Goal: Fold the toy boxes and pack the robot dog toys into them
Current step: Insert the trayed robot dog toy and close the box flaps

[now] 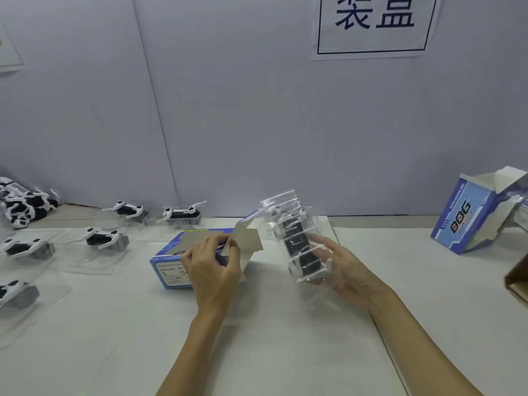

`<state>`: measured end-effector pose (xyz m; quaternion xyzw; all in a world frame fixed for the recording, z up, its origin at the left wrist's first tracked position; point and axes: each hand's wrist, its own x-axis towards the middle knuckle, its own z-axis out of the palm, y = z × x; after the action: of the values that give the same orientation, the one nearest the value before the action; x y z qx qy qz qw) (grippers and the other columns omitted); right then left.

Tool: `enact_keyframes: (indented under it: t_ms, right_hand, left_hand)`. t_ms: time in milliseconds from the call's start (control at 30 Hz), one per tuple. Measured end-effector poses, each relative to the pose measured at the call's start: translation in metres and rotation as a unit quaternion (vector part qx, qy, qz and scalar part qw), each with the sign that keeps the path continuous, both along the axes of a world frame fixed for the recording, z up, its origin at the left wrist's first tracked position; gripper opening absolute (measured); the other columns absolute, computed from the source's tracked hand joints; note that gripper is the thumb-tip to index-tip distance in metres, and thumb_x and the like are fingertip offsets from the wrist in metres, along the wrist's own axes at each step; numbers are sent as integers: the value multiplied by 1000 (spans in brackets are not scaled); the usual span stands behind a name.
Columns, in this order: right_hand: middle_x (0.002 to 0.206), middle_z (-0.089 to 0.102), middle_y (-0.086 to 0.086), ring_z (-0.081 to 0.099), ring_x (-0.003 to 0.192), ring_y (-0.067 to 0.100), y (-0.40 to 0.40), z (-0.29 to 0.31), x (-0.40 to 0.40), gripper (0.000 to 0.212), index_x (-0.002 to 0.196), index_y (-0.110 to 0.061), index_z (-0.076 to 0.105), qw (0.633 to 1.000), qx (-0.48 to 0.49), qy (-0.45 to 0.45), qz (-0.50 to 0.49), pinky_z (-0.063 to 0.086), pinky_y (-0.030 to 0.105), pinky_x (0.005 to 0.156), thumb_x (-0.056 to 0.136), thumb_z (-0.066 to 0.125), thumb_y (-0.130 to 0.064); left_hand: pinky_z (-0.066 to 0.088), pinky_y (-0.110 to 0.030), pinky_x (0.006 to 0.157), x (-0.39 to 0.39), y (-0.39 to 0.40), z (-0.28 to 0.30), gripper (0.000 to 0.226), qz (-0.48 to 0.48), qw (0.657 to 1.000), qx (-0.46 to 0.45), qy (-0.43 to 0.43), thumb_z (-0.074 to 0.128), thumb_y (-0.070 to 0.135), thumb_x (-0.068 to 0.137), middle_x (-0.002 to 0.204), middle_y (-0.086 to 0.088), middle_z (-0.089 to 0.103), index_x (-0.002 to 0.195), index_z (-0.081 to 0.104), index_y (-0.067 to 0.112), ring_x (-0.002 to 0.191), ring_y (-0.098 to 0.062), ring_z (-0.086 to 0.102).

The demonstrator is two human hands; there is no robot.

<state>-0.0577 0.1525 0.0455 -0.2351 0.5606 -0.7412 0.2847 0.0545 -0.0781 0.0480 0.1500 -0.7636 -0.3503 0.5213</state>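
I read "装盒" on the wall sign (374,24) and "DOG" on the open blue box (463,215) at my right.

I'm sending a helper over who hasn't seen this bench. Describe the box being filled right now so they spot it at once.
Start at the sign with two large dark characters on the wall, then drop to the white table below it. The blue box lies on its side there, its grey flap pinched open by the left hand. The other blue box at far right shows DOG lettering, and no hand touches it.
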Motion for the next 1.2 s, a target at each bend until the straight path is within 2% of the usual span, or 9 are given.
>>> enact_keyframes:
  t_ms: [100, 167, 333, 500, 633, 733, 867, 1033, 1200]
  right_hand:
    - [132, 69, 18, 69, 113, 45, 4, -4, -4, 91, 147, -18, 52, 1000, -11, -12, -3, 60, 51, 89, 71, 95, -43]
    - [132, 70, 18, 70, 114, 40, 7, -3, -3, 79, 147, -30, 53, 1000, 26, 10, 2, 60, 48, 87, 78, 91, -39]
    - [132, 69, -16, 65, 123, 11, 7, 14, 8, 62, 137, -62, 54, 978, 174, 112, 35, 53, 41, 103, 85, 79, -40]
    - [144, 59, 10, 51, 137, 29, 4, 24, 20, 64, 140, -65, 49, 949, 238, 188, 89, 31, 55, 121, 86, 77, -45]
    - [124, 73, 0, 66, 119, 18, 9, 31, 22, 61, 136, -63, 55, 946, 246, 197, 82, 49, 34, 103, 84, 79, -44]
    - [118, 71, -5, 68, 108, 16, 14, 32, 20, 57, 130, -62, 61, 939, 265, 217, 34, 52, 29, 95, 83, 84, -41]
    - [114, 71, -9, 58, 83, 5, 15, 31, 20, 51, 120, -61, 67, 934, 280, 221, -8, 50, 15, 76, 84, 86, -30]
    - [108, 73, -10, 65, 98, 11, 14, 27, 18, 52, 121, -49, 70, 918, 303, 247, -67, 46, 7, 75, 81, 86, -21]
    - [121, 63, -8, 60, 112, 11, -6, 16, 24, 55, 128, -41, 66, 895, 318, 273, -148, 46, 17, 80, 80, 84, -21]
  left_hand:
    - [34, -40, 91, 0, -1, 1, 17, 9, 999, 31, 11, 56, 34, 93, 80, 12, 64, 89, 68, 22, 92, 5, 48]
    - [36, -42, 91, -1, -2, 1, 19, 3, 998, 61, 11, 55, 38, 93, 82, 9, 65, 90, 67, 24, 92, -1, 41]
    - [34, -44, 91, 2, 0, 4, 21, -7, 998, 63, 27, 55, 34, 94, 82, 7, 65, 86, 67, 19, 95, 2, 48]
    - [30, -43, 65, 8, 0, 11, 18, -89, 987, 96, 89, 54, 30, 87, 63, 11, 43, 69, 50, 29, 71, -34, 41]
    - [37, -58, 61, 7, -1, 9, 36, -162, 972, 131, 105, 54, 34, 80, 74, -16, 52, 82, 62, -1, 73, -45, 46]
    - [32, -48, 61, 7, 0, 9, 14, -179, 973, 114, 84, 54, 20, 82, 65, 4, 50, 73, 63, 15, 67, -30, 42]
    - [30, -42, 72, 4, 1, 5, 28, -189, 978, 80, 42, 52, 11, 82, 68, 17, 55, 77, 62, 36, 70, -21, 41]
    - [32, -40, 92, 4, 9, -7, 14, -182, 983, -14, -30, 52, 20, 85, 91, 22, 65, 85, 64, 29, 96, 2, 52]
    - [26, -34, 97, 1, 10, -14, 8, -191, 974, -87, -84, 53, 31, 88, 96, 19, 65, 88, 59, 35, 99, -8, 59]
